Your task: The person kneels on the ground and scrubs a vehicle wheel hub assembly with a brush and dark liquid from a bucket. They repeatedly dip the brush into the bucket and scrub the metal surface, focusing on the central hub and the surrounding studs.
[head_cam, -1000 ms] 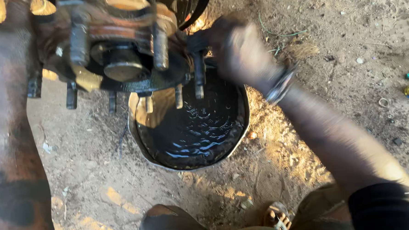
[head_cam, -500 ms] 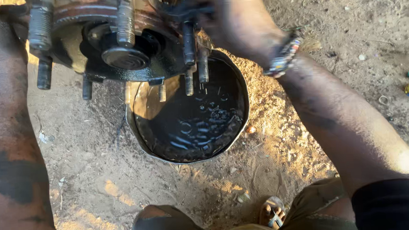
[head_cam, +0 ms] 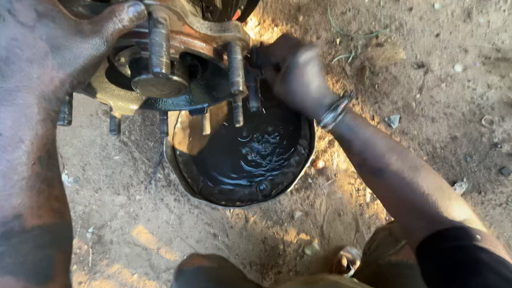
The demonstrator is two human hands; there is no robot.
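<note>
My right hand (head_cam: pixel 299 79) is clenched on a stud at the right edge of the wheel hub (head_cam: pixel 175 67); my left hand (head_cam: pixel 50 49) grasps its upper left rim. Below the hub sits an oil pan (head_cam: pixel 241 193), bare dirt all around

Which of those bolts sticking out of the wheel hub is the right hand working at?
The right hand closes around the stud at the hub's right edge, above the oil pan. The other studs, like the big one near the left hand, stand free.
</note>
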